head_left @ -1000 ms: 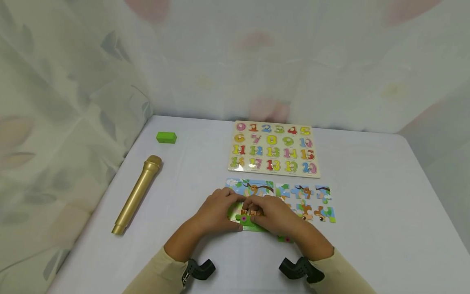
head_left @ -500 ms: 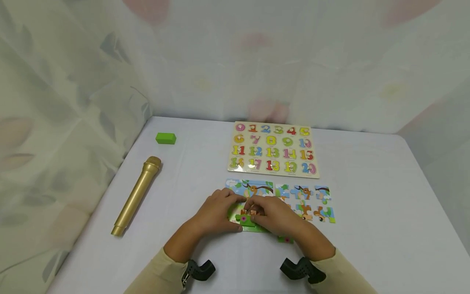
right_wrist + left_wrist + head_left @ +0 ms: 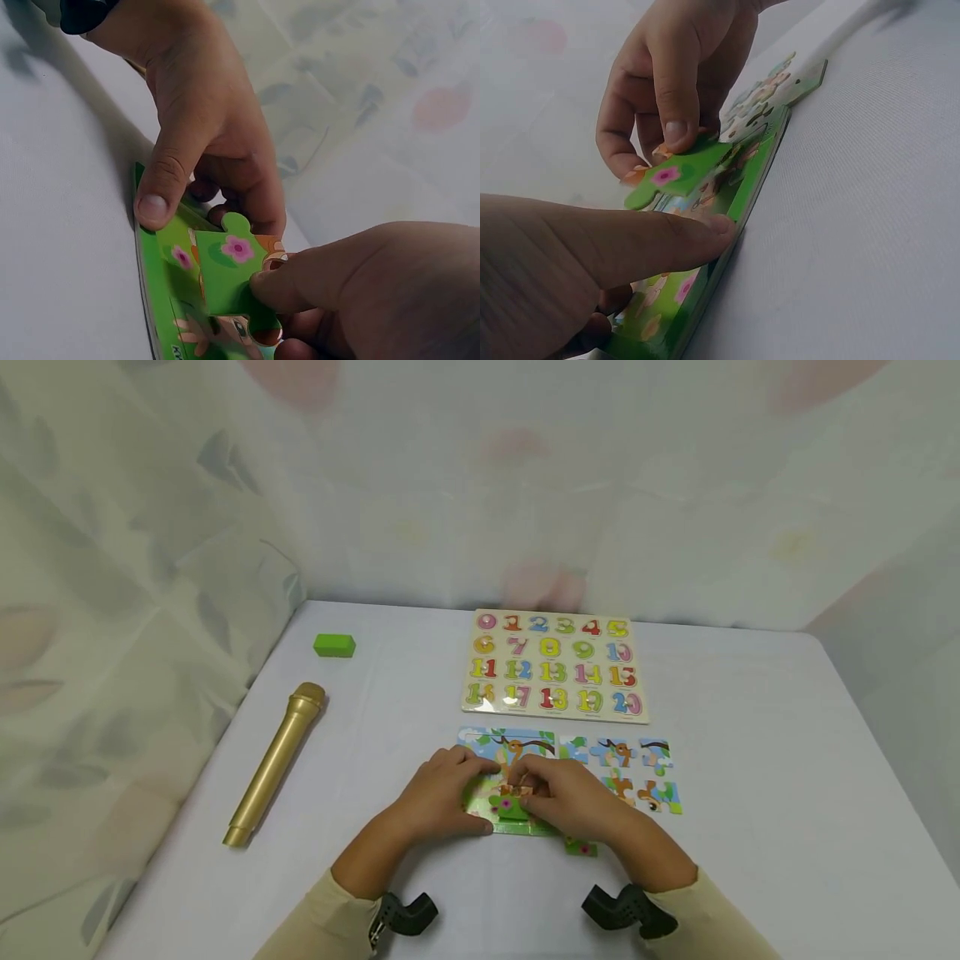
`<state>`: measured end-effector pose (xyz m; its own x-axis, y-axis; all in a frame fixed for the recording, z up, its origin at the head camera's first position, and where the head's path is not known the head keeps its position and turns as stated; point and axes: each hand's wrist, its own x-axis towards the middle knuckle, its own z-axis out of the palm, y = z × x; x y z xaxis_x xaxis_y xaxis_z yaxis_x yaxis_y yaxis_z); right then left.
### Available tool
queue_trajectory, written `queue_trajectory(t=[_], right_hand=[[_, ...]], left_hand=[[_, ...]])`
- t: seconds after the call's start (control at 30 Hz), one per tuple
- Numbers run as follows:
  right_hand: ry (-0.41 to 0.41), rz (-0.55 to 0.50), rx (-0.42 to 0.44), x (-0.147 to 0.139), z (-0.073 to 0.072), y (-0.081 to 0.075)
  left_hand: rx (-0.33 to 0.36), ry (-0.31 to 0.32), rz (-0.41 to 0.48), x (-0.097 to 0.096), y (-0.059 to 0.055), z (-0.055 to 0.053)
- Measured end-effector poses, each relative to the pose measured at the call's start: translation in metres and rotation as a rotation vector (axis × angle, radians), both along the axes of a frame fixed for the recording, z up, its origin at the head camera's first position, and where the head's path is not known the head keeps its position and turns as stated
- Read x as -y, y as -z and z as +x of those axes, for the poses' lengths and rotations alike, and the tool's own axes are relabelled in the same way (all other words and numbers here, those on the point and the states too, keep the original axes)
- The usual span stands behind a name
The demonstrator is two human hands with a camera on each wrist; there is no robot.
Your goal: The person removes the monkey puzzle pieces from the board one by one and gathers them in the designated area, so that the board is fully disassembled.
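A squirrel-and-bird picture puzzle board (image 3: 531, 829) lies on the white table in the head view. My left hand (image 3: 448, 793) holds its left side, the thumb (image 3: 697, 236) lying along the near border. Over the board, my right hand (image 3: 570, 789) pinches a green jigsaw piece (image 3: 217, 281) with a pink flower between thumb and fingers. The piece is tilted and raised above the board in the left wrist view. Several loose jigsaw pieces (image 3: 617, 752) lie to the right of the board. Another green piece (image 3: 581, 847) is partly hidden by my right hand.
Behind the picture puzzle lies a wooden number board (image 3: 553, 668) with numbers from 0 upward. A gold microphone (image 3: 273, 768) and a green block (image 3: 334, 646) are on the left. Patterned cloth (image 3: 420, 485) stands behind the table.
My right hand has moved slightly to the right over the board with the green jigsaw piece. My left hand has stayed on the board's left side. The head view has shifted a little.
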<state>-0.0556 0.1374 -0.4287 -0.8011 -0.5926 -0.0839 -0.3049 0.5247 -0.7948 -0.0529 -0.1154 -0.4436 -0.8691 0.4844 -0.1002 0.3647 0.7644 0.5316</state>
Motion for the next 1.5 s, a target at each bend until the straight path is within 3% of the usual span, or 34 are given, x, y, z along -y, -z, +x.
queue_trajectory(t=[0.57, 0.93, 1.5], right_hand=[[0.101, 0.018, 0.009, -0.031, 0.008, 0.0], [0.121, -0.009, 0.03, -0.058, 0.016, 0.002], [0.18, 0.032, 0.005, -0.095, 0.032, 0.007]], left_hand=[[0.004, -0.001, 0.0, 0.0, 0.001, 0.001], [0.006, -0.005, -0.008, 0.0, 0.001, 0.001], [0.013, -0.002, 0.011, 0.0, -0.001, 0.003]])
